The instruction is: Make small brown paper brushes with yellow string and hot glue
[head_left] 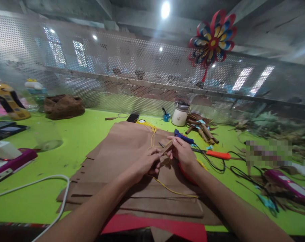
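Both hands hold a narrow brown paper strip (pixel 167 148), tilted up to the right, above a stack of large brown paper sheets (pixel 122 148). My left hand (pixel 150 161) pinches its lower left end, fingers curled. The upper right end is in my right hand (pixel 182 150), gripped between thumb and fingers. Yellow string (pixel 171 191) runs across the sheets from beneath my left hand, and a loose tangle of yellow string (pixel 148 125) lies at the far edge of the stack. Just beyond my right hand is a blue-handled tool (pixel 183 136) with a dark cord. A red object beneath my right wrist is mostly covered.
An orange-handled knife (pixel 218 154) lies at right, near dark cables and a purple power strip (pixel 290 185). A lidded jar (pixel 180 114), small blue pot (pixel 166 116) and rolled brown pieces (pixel 204 131) stand behind. At left are another purple power strip (pixel 12 164) and white cable (pixel 65 188).
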The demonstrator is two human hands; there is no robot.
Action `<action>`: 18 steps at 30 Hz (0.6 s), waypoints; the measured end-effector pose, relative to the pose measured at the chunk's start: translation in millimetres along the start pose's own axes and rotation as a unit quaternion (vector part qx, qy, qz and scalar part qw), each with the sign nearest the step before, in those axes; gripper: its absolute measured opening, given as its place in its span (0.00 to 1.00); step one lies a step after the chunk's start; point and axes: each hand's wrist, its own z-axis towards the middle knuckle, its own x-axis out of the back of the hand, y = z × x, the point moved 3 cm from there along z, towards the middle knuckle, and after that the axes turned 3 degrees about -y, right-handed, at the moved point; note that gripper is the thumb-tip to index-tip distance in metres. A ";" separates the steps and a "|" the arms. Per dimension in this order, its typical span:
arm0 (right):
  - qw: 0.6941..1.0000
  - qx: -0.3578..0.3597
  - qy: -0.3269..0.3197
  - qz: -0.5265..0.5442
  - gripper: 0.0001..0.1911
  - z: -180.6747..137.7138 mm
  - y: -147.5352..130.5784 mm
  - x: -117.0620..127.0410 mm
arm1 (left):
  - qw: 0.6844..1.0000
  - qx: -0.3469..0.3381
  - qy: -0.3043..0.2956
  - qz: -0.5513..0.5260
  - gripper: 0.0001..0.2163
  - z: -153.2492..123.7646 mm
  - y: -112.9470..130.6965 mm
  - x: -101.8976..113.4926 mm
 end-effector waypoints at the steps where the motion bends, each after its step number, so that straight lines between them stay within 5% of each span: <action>1: 1.000 -0.002 0.001 -0.005 0.20 -0.7 -1.2 -0.7 | 1.000 0.003 0.001 -0.005 0.11 0.5 -0.4 0.3; 8: 0.999 0.019 -0.024 -0.021 0.43 -9.1 -5.6 -8.8 | 1.000 -0.004 0.011 0.000 0.10 0.7 1.2 1.7; 18: 1.000 -0.009 -0.019 0.015 0.32 0.4 0.3 3.5 | 1.000 -0.017 0.002 0.020 0.08 -3.6 7.6 -2.9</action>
